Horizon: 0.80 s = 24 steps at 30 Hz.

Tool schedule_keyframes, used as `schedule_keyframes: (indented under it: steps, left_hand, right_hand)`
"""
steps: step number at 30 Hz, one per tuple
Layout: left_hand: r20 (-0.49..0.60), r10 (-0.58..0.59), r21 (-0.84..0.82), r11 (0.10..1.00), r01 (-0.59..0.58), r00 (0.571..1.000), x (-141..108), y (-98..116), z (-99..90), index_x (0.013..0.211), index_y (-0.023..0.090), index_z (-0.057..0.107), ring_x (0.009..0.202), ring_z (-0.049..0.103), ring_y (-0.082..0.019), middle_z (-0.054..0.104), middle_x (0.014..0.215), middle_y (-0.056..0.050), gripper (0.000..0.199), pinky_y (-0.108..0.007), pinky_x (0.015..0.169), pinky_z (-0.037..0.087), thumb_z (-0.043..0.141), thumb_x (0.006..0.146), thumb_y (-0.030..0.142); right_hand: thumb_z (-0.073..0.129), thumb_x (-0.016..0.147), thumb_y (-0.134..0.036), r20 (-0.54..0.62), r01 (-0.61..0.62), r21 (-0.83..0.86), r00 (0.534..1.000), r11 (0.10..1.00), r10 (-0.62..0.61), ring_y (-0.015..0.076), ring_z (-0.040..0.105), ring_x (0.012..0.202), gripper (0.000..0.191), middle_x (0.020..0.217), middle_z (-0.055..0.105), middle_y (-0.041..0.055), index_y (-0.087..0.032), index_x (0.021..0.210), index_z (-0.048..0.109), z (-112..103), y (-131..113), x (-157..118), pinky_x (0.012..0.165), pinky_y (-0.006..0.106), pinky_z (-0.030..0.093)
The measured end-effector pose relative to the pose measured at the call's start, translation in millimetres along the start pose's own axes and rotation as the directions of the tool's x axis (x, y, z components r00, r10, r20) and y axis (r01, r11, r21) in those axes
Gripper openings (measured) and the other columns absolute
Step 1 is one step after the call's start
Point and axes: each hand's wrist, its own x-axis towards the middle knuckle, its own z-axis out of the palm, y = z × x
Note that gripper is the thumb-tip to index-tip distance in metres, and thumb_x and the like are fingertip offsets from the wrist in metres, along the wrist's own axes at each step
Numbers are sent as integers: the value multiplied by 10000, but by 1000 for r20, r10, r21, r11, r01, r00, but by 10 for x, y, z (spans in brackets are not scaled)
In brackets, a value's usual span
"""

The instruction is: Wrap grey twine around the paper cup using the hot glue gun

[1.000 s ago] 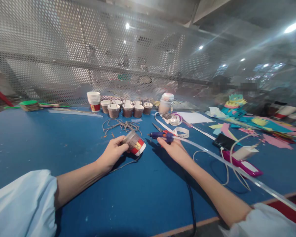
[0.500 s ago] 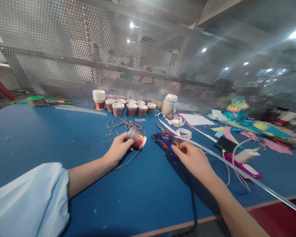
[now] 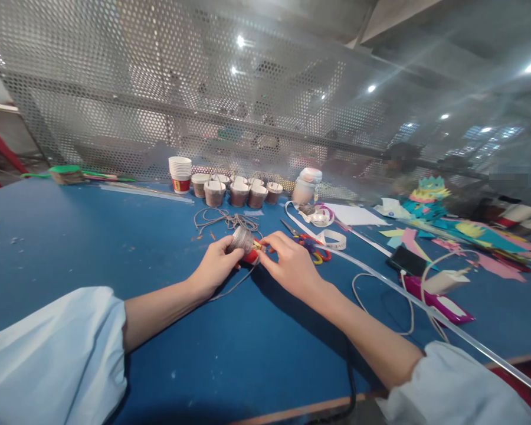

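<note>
My left hand (image 3: 219, 265) is closed around a small red paper cup (image 3: 250, 256) lying tilted on its side, its lower part wound with grey cord (image 3: 242, 239). At the cup's rim end my right hand (image 3: 289, 260) is pinched, thumb and fingertips touching it; the rim is mostly hidden by them. A loose tail of the cord (image 3: 234, 290) trails below onto the table. Just right of my right hand lie a glue gun (image 3: 308, 242), largely covered by the hand, and scissors (image 3: 322, 256) with red and yellow handles. A long clear glue stick (image 3: 380, 273) extends from the gun.
Behind the hands lie tangled cord (image 3: 223, 219), several cord-wrapped cups (image 3: 239, 193) and a stack of paper cups (image 3: 179, 171). A white ribbon (image 3: 334, 239), a jar (image 3: 307, 186), a purple packet (image 3: 451, 310), cables and coloured paper scraps (image 3: 409, 242) occupy the right side.
My right hand has let go of the glue gun and moved left to the cup's rim. My left hand keeps its hold on the cord-wound cup.
</note>
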Motion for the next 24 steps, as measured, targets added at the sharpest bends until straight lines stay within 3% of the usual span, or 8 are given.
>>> schedule_keyframes:
  steps: [10, 16, 24]
  left_hand:
    - [16, -18, 108, 994, 17, 1000, -49, 73, 17, 755, 148, 598, 598, 514, -117, 565, 634, 27, 94, -244, 593, 416, 538, 695, 190]
    - [76, 49, 108, 992, -57, 996, -66, 58, 21, 772, 152, 614, 697, 547, -137, 594, 718, 17, 118, -249, 656, 430, 527, 700, 186]
    - [95, 123, 219, 965, -141, 988, -99, 63, 1, 677, 158, 558, 610, 444, -118, 490, 618, 40, 63, -235, 578, 356, 520, 700, 203]
  right_hand:
    - [500, 907, -192, -15, -31, 62, 999, 998, 32, 163, 621, 797, 126, 884, 631, 53, -175, 829, 597, 91, 6, -43, 718, 272, 470]
    - [480, 912, -212, -42, -73, 63, 996, 995, 76, 141, 590, 699, 148, 847, 634, 41, -182, 808, 581, 71, -11, -64, 658, 262, 439]
    - [499, 898, -202, -39, -85, 58, 995, 995, 88, 150, 608, 722, 125, 848, 638, 38, -182, 804, 579, 50, -37, -108, 685, 267, 440]
